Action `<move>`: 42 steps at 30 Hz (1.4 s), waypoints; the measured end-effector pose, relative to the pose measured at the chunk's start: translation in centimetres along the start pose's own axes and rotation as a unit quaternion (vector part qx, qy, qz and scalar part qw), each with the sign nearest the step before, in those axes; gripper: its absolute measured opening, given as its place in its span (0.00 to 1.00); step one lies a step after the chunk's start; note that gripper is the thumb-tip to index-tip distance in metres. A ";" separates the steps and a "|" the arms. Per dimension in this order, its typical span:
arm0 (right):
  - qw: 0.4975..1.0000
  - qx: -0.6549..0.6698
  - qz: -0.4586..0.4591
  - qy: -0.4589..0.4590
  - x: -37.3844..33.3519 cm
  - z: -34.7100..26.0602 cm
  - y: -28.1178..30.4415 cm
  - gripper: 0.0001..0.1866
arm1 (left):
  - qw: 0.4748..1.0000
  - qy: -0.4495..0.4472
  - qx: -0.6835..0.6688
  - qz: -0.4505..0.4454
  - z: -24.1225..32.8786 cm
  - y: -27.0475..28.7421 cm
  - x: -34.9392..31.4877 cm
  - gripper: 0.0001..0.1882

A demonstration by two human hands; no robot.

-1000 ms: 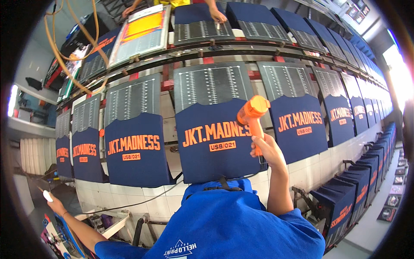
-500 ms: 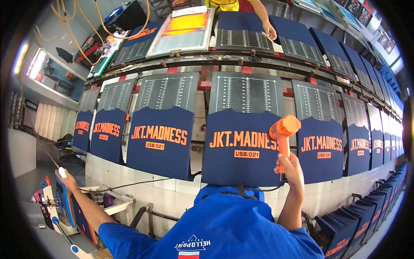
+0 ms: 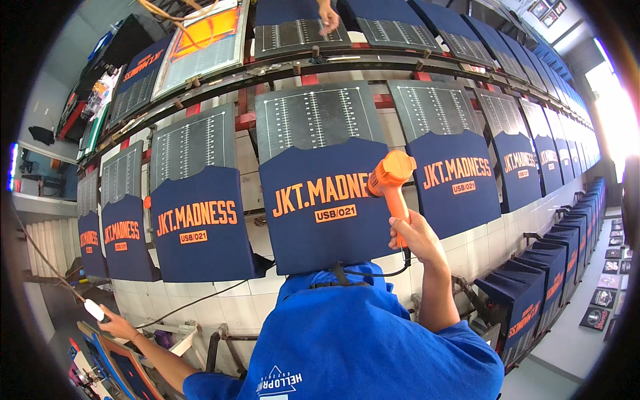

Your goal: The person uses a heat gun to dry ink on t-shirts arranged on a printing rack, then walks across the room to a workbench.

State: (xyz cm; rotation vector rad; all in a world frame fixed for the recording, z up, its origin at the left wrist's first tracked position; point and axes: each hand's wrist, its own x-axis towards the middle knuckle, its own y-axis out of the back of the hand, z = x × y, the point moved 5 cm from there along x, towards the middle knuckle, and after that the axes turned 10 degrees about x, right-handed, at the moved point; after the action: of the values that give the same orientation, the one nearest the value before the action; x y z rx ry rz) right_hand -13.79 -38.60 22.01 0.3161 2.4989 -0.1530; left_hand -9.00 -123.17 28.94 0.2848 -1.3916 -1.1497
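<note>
My right hand [image 3: 419,237] is wrapped round the handle of an orange hair dryer [image 3: 396,168]. Its dark nozzle points left, over the right end of the orange print on a navy T-shirt [image 3: 293,243]. That shirt lies flat on a black board [image 3: 317,117] with white ruler marks, its front edge close to my body. Far to the left and low, my left hand [image 3: 121,325] is closed on a white extension socket [image 3: 94,309] joined to a cable. What its fingers do behind the socket is partly hidden.
Navy printed shirts on boards continue to the left [image 3: 200,247] and right [image 3: 460,207]. Behind runs a dark metal rail [image 3: 233,83], then more boards and a printing screen [image 3: 160,73] with orange ink. A co-worker's hand [image 3: 328,20] hangs over a far board. A black cable [image 3: 193,303] crosses below.
My view has tilted and shifted right. The hair dryer stays by the same shirt's print end. The co-worker's hand, earlier with a thin light stick, now shows no stick.
</note>
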 end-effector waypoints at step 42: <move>0.996 0.037 0.047 0.068 4.2 -0.6 -8.1 0.13 | 0.966 0.000 0.012 -0.259 7.4 -18.6 -20.3 0.23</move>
State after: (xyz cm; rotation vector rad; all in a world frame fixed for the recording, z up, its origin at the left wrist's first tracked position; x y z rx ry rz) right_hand -19.57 -45.53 20.33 0.4894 2.6114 -0.1928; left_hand -19.34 -113.28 4.32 0.6968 -1.3706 -1.5559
